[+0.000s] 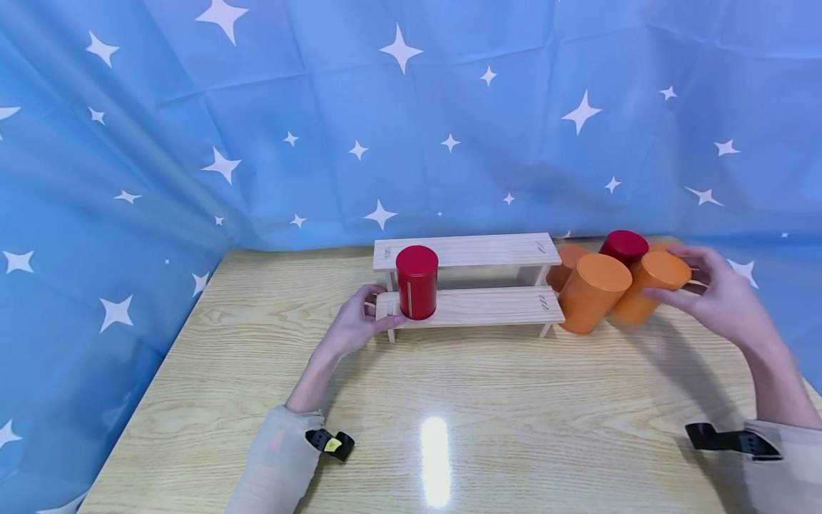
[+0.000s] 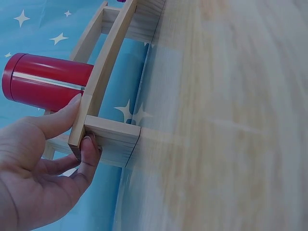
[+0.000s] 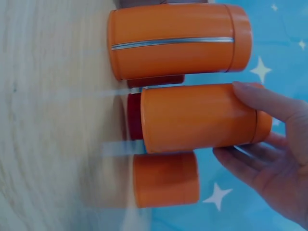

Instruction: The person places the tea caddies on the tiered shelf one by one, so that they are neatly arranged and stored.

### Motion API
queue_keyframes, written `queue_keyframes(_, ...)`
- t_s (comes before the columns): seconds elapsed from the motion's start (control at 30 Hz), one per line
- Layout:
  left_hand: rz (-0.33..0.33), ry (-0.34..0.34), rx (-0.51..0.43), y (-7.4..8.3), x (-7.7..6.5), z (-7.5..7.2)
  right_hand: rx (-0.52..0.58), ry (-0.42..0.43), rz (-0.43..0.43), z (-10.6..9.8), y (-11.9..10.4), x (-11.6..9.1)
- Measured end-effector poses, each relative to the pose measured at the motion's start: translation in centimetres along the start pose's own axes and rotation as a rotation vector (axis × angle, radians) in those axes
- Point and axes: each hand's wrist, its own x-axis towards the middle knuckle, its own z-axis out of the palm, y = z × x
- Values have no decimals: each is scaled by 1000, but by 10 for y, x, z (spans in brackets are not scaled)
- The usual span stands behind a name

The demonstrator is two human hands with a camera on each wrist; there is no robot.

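Note:
My left hand (image 1: pixel 352 323) grips the left end of the lower step of a pale wooden two-step rack (image 1: pixel 491 307), thumb on top and fingers beneath in the left wrist view. Beside that thumb, a red lidded canister (image 1: pixel 417 285) stands upright on the lower step. At the right, my right hand (image 1: pixel 728 294) holds an orange canister (image 3: pixel 192 118) around its lid end, thumb on one side and fingers on the other. Another orange canister (image 1: pixel 592 294) stands close to its left, against the rack's right end.
Behind the held canister are a dark red canister (image 1: pixel 624 246) and further orange ones, partly hidden. One orange canister (image 1: pixel 566 264) stands by the rack's upper step (image 1: pixel 469 250). A blue star-patterned cloth (image 1: pixel 449 107) hangs behind the wooden table (image 1: pixel 514 407) and along its left side.

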Motion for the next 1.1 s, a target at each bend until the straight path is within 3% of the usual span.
queue_keyframes(0.3,-2,0,7,-2,1,1,-2,167,32,-9,-17,-8)
queue_keyframes(0.67,-6,5,1,-2,1,1,52,404,-69,-17,-40,-13)
queue_keyframes(1.1,4,2,-17,-2,1,1,170,481,-141,-21,-72,-20)
